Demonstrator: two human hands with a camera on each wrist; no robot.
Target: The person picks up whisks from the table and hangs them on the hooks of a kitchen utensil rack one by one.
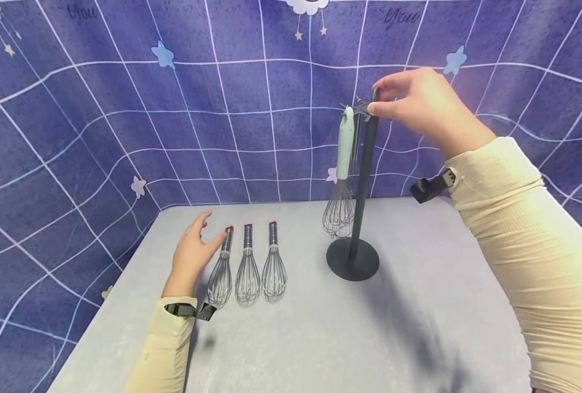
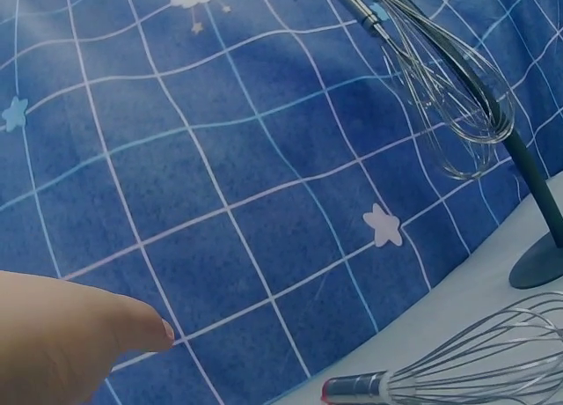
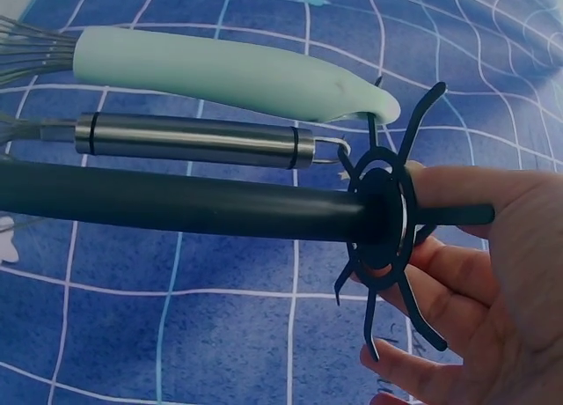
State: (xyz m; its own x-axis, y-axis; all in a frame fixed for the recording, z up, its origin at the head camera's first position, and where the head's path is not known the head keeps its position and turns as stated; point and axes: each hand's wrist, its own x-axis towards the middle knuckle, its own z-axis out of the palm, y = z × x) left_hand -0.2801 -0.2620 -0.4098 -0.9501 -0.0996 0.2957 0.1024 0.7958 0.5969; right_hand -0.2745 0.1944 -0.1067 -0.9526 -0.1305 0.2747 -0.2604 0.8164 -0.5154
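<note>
A black utensil stand rises from a round base, with a ring of curved hooks at its top. My right hand grips the top of the stand, thumb and fingers about the hook ring. From the hooks hang a whisk with a pale green handle and a whisk with a steel handle. My left hand hovers by the leftmost lying whisk, fingers spread and thumb near its handle; whether they touch cannot be told. Beside it lie a middle whisk and a right whisk.
The lying whisks have red-tipped steel handles pointing away from me on a light grey table. Behind the table hangs a blue cloth with a grid and stars. The stand's base is right of the whisks.
</note>
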